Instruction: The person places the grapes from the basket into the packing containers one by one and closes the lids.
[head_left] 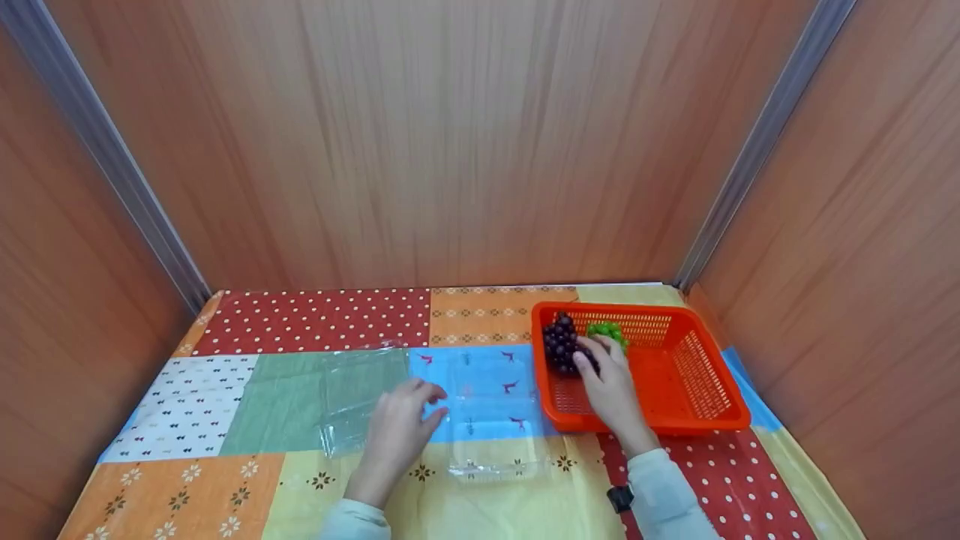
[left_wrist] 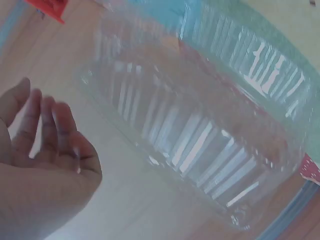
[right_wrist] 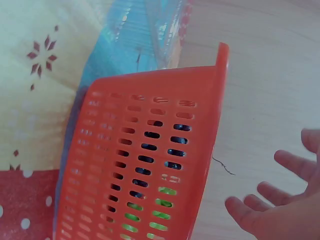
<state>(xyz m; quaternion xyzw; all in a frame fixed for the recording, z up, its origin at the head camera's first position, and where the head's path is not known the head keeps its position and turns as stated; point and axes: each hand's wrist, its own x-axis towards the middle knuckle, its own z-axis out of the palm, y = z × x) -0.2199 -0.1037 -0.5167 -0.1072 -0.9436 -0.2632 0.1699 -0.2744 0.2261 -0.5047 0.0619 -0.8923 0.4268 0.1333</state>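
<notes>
Wood-grain panels [head_left: 480,150]: enclose the work area at the rear and on both sides.
Desk [head_left: 315,322]: covered with patchwork cloth; supports the basket at right and clear plastic packaging at centre.
Orange basket [head_left: 660,382]: upright, slotted walls; contains both bunches of fruit, grouped toward its left and rear. Work stage is judged to be the reach: neither bunch is out of the basket, and lifting is not yet done.
Clear plastic container parts [head_left: 491,469]: two, set side by side, one over the green patch and one over the blue; no fruit visible in either. Whether a hinge joins them cannot be told.
Left hand [head_left: 405,424]: released, holding nothing; placed near the container parts, fingers loosely bent and directed right, thumb apart from the index finger.
Right hand [head_left: 611,386]: released, fingers spread and slightly bent; extended over the basket, fingertips overlapping the dark bunch in the head view. Contact cannot be confirmed.
Dark grapes [head_left: 559,341]: in the basket, against its left side, partly covered by the right hand.
Green bunch [head_left: 604,330]: in the basket, just right of the dark grapes, near the rear wall.
Black wrist strap [head_left: 620,498]: worn at the right sleeve.
</notes>
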